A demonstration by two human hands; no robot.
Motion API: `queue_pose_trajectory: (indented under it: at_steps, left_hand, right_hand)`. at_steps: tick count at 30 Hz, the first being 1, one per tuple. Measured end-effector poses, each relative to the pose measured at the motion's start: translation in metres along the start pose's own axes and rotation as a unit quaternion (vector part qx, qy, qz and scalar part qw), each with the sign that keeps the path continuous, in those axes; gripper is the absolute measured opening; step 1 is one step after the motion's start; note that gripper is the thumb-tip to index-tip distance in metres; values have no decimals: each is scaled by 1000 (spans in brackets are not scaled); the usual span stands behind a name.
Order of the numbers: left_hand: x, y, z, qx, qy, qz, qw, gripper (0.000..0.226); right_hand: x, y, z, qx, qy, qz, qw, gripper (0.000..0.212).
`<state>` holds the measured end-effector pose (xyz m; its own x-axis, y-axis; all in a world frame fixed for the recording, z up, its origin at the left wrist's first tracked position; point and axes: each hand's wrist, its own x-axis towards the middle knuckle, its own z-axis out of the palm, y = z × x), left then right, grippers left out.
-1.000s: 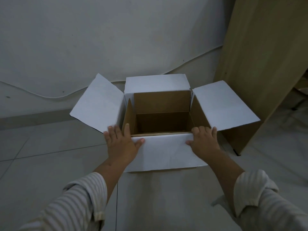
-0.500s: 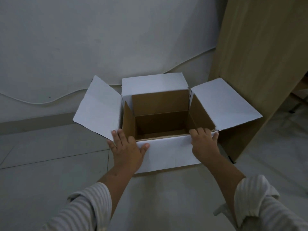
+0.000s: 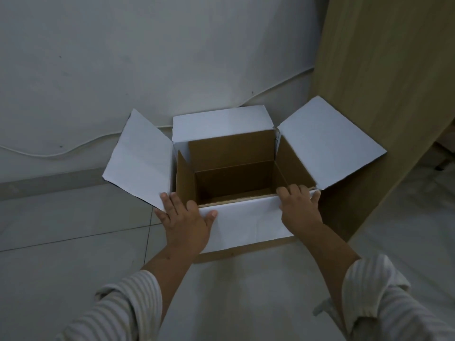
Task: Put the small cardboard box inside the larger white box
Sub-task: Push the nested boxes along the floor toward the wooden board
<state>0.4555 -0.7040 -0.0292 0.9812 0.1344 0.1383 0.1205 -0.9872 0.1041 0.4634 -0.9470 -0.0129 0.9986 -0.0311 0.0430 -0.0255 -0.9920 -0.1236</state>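
The larger white box (image 3: pixel 246 217) stands on the floor with all of its flaps folded outward and its brown inside showing. Inside it, brown cardboard walls (image 3: pixel 183 178) stand a little in from the white sides; I cannot tell whether they belong to a separate small box. My left hand (image 3: pixel 186 222) lies flat, fingers spread, on the left part of the near flap. My right hand (image 3: pixel 299 209) rests on the right part of that flap, its fingertips at the box's near rim. Neither hand holds anything.
A wooden panel (image 3: pixel 384 94) leans upright right behind the box's right flap (image 3: pixel 327 143). The grey wall (image 3: pixel 147 57) with a white cable (image 3: pixel 49 153) along it is just behind the box. Tiled floor (image 3: pixel 61 230) lies to the left and in front.
The near flap has been pressed further down against the box's front. Both hands stayed on it, and the box's inside now shows deeper.
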Motion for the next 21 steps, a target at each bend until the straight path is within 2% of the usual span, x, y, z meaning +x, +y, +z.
queue_pose_trajectory:
  at_steps: [5, 12, 21]
  left_hand:
    - [-18, -4, -3, 14, -22, 0, 1000, 65]
    - [-15, 4, -31, 9, -126, -34, 991, 70]
    - [-5, -3, -27, 16, -136, -38, 990, 56]
  right_hand:
    - [-14, 3, 1, -2, -19, -1, 1000, 43]
    - [-18, 6, -17, 36, -79, -21, 996, 46]
    - [-2, -7, -16, 17, -70, 15, 997, 37]
